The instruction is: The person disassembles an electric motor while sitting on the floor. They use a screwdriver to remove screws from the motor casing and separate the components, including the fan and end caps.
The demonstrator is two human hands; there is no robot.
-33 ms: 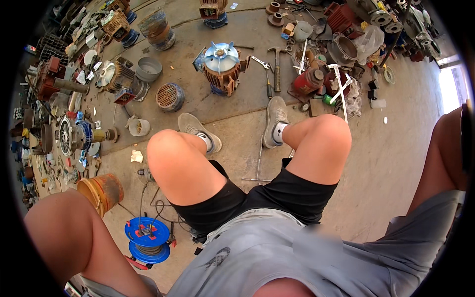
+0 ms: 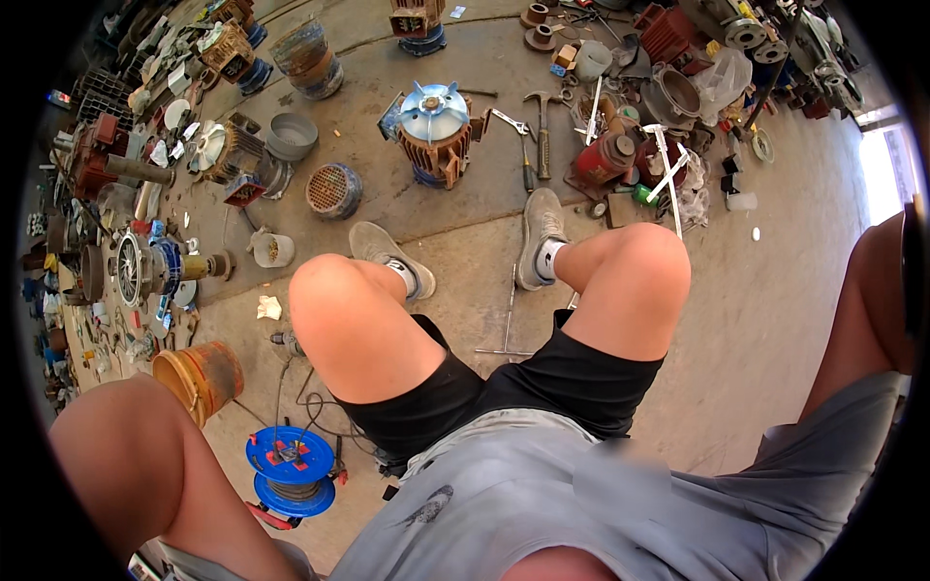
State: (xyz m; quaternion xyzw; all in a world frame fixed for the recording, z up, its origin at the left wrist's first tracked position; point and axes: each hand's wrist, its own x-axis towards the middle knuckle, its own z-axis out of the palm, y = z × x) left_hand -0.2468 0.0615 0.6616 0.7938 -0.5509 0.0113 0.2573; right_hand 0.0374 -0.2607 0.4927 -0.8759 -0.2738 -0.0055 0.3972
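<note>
Neither of my hands shows. My left arm (image 2: 126, 455) is bent at the lower left, its elbow raised; my right arm (image 2: 852, 320) rises along the right rim. Beyond my shoes stands an electric motor (image 2: 433, 155) on end, its rusty finned body topped by a pale blue fan (image 2: 433, 109). Just right of it lie a wrench (image 2: 510, 122), a screwdriver (image 2: 527, 167) and a claw hammer (image 2: 543, 136). A metal T-handle tool (image 2: 508, 320) rests on the floor between my legs.
At lower left are a blue cable reel (image 2: 291, 457), its cord and an orange bucket (image 2: 199, 378). More motors and parts crowd the left side. A red bottle jack (image 2: 603, 160) and white calipers (image 2: 665, 174) sit among clutter at right. A plastic pot (image 2: 273, 250) stands by my left shoe.
</note>
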